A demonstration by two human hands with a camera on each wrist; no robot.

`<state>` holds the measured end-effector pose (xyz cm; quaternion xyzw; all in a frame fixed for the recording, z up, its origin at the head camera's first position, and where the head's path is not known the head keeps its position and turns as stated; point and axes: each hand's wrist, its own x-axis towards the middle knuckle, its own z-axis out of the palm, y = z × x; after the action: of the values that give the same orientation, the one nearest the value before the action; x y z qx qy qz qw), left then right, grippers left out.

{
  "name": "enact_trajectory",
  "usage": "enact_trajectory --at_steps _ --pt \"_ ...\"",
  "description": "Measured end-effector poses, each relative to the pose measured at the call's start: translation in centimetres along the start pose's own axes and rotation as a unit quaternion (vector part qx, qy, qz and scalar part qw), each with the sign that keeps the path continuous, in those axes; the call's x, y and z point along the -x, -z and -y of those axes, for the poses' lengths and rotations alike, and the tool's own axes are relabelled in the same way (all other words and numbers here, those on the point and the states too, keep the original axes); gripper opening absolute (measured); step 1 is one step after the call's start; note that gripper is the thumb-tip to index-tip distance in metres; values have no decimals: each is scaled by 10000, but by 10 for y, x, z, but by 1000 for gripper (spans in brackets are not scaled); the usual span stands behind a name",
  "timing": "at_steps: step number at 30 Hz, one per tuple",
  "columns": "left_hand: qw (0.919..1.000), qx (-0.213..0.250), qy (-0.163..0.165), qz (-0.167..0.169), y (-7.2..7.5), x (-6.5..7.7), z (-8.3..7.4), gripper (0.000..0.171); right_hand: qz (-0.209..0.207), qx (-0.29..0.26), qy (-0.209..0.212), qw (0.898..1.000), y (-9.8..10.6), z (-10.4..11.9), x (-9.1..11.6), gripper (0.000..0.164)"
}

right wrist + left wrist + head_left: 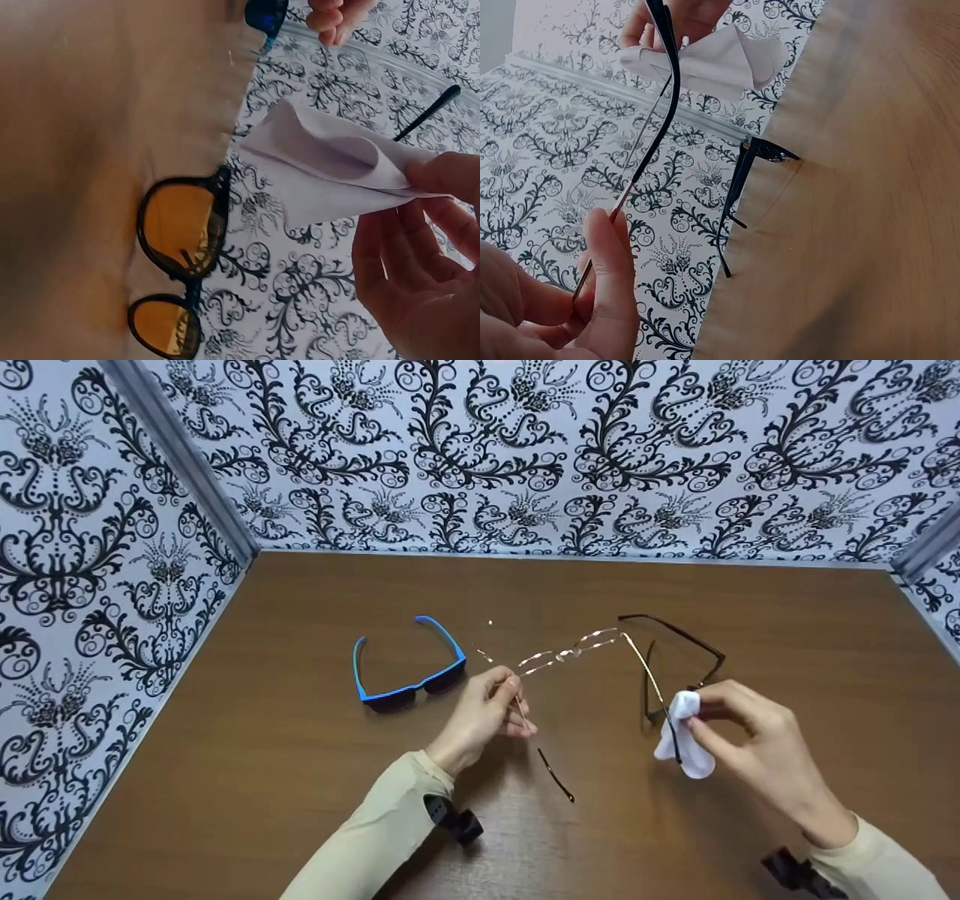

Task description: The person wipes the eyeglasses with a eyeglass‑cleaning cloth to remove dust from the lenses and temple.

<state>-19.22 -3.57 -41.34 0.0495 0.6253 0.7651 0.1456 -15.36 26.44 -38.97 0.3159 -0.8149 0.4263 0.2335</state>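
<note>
My left hand [484,712] pinches a pair of thin gold-rimmed eyeglasses [561,656] by one temple, holding them above the table. The other temple stretches right and ends in a dark tip [673,735] that crosses in front of a white cloth [696,761] in the head view. Thumb and fingers of my right hand [772,757] pinch that cloth, which looks folded in the right wrist view. Behind the cloth [322,187] a dark temple tip [431,111] sticks out there. Whether cloth and temple touch, I cannot tell.
Blue-framed sunglasses [394,703] with dark lenses lie on the brown table [247,720] left of my left hand. Black-framed glasses with amber lenses [176,225] lie beyond my right hand. Patterned panels [495,457] wall the table at the back and sides.
</note>
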Motion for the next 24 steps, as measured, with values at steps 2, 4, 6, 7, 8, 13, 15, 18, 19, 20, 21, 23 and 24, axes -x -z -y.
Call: enact_trajectory --at_steps 2,4,6,7,8,13,15,18,19,20,21,23,24 --pt "10000 13 7 54 -1 1 -1 20 92 -90 -152 9998 -4 -2 -2 23" --pt "9999 25 27 130 -3 2 0 20 118 -55 -229 9997 -8 -6 -7 26" --pt "9998 14 33 196 -5 3 0 20 116 2 -335 9994 -11 -10 -13 31" --pt "9997 3 40 222 -6 4 0 20 91 22 -419 9991 -12 -11 -16 32" --pt "9997 -3 56 243 -7 4 1 21 54 25 -478 9988 -13 -13 -19 32" --pt "9993 -71 166 315 -12 5 3 20 -68 12 -915 9958 -14 -18 -32 25" --pt "9992 -92 173 337 -14 5 3 20 -53 -4 -1004 9949 -13 -17 -35 23" --pt "9992 -106 157 339 -14 5 3 20 -17 -27 -935 9956 -13 -16 -34 23" --pt "9993 -108 130 337 -14 5 3 20 -1 -36 -851 9964 -12 -16 -33 24" --pt "9993 -107 106 329 -14 5 3 21 12 -26 -732 9973 -12 -16 -31 26" --pt "9994 -98 83 319 -14 5 2 21 30 -20 -631 9980 -12 -15 -28 27" --pt "9996 -95 36 282 -12 4 1 22 75 7 -399 9992 -13 -14 -23 31" --pt "9996 -88 -5 259 -11 3 1 22 103 30 -292 9995 -13 -13 -20 32"
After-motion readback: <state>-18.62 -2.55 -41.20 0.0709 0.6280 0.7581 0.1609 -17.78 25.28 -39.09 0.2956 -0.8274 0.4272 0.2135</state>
